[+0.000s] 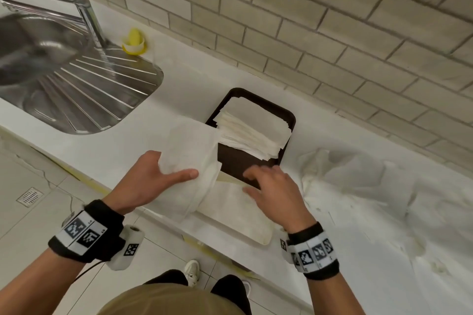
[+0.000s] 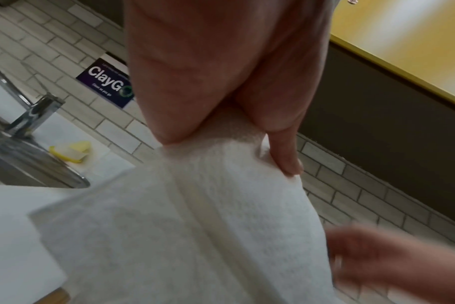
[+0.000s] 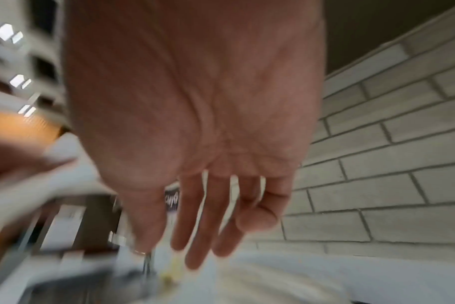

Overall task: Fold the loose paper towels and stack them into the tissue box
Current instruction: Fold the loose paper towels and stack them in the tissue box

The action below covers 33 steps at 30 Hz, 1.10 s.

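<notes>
Left hand pinches a folded paper towel above the counter's front edge, beside the dark tissue box. Right hand, fingers apparently relaxed and empty, hovers nearby.

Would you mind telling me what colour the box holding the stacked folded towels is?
Dark brown, nearly black; the box shows best in the head view.

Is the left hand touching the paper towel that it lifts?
Touching. In the left wrist view the left hand pinches the paper towel, thumb pressed on it.
</notes>
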Tool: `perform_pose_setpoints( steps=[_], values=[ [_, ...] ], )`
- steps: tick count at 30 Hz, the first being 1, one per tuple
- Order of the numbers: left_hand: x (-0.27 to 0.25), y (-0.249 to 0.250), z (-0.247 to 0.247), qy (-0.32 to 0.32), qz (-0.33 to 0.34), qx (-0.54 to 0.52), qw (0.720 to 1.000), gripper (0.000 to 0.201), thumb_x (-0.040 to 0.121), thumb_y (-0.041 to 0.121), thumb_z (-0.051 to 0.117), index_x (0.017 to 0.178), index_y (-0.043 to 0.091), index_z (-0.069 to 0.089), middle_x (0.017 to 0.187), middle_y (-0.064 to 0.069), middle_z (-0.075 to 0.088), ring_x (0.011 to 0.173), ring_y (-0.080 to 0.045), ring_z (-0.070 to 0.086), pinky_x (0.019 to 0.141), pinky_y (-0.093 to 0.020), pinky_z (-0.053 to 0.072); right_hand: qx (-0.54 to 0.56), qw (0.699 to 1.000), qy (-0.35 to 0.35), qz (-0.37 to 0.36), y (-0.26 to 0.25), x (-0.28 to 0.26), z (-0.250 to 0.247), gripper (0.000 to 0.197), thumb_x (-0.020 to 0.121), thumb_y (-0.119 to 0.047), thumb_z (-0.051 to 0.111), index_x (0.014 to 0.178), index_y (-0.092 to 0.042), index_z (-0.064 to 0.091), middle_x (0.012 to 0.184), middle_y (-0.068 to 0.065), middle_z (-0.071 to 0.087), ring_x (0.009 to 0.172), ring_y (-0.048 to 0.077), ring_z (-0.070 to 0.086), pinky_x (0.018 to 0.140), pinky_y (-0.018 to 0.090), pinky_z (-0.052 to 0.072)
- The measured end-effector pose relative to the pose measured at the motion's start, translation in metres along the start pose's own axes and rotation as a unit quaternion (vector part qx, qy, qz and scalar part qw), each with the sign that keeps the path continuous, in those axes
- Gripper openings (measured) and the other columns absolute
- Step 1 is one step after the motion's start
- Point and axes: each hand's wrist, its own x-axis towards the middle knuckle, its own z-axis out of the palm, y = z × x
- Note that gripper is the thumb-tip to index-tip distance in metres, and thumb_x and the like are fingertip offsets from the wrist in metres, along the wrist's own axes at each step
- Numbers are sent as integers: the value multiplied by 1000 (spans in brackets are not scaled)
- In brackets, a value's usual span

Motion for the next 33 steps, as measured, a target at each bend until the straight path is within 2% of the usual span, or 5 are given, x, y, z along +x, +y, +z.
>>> perform_pose_setpoints(
  steps=[9, 15, 20, 29, 33],
  values=[
    [12, 10, 24, -93, 93, 91, 987, 38, 74, 56, 89, 103, 33, 78, 94, 17, 81, 88, -3, 76, 76, -27, 60, 284, 943, 129, -118, -74, 29, -80, 20, 95, -39, 83, 107, -27, 71, 95, -15, 67, 93, 10, 61, 79, 28, 47],
    [16, -2, 3, -80, 101, 109, 986, 33, 74, 50, 92, 99, 38, 76, 94, 20, 80, 84, 0, 75, 72, -22, 56, 418, 845, 332, 26, -30, 9, -80, 11, 106, -22, 70, 113, -22, 62, 97, -5, 71, 89, 17, 70, 78, 44, 58],
    [18, -16, -23, -44, 76, 129, 988, 27, 78, 50, 88, 95, 32, 79, 91, 28, 78, 83, 2, 75, 70, -16, 57, 264, 912, 288, 119, -1, -27, 2, 45, 105, -5, 63, 134, -38, 51, 73, -5, 53, 54, 6, 46, 52, 18, 39],
    [19, -6, -29, -82, 96, 131, 983, 27, 75, 43, 92, 98, 31, 80, 93, 24, 79, 84, 2, 75, 74, -23, 61, 85, 978, 79, 174, -8, -36, 91, 23, 107, -10, 61, 125, -21, 68, 131, 2, 59, 114, 24, 66, 93, 37, 59],
    [15, 3, -20, -123, 143, 159, 969, 26, 74, 44, 94, 93, 36, 78, 92, 23, 79, 86, -1, 75, 74, -23, 58, 198, 955, 191, 111, -22, -28, 26, 25, 107, -49, 62, 125, -32, 69, 133, -12, 61, 114, 3, 64, 97, 25, 53]
  ],
)
